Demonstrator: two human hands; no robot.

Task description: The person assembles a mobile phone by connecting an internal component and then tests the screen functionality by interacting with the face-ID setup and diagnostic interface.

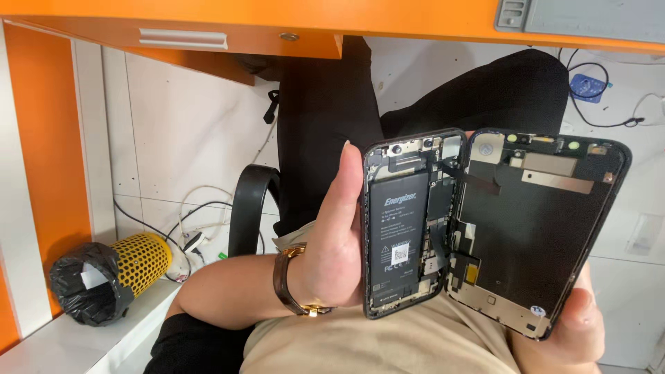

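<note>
The left hand (pixel 336 235) grips the black, flat, opened phone body (pixel 409 225), with the palm pressed to its left edge and the thumb up along that side. Inside the body sit a black battery (pixel 396 232) and small metal parts. The right hand (pixel 578 322) holds the black screen panel (pixel 540 228) from under its lower right corner, fingers curled round the edge. The panel swings open to the right like a book page and touches the body along the middle, where thin black flat cables (pixel 478 181) join the two. Both halves are up in the air over the person's lap, just under an orange desk edge (pixel 242 28). A brown leather wristband (pixel 285 280) is on the left wrist. A yellow mesh bin with a black bag (pixel 111 277) lies on the white floor at the left.
</note>
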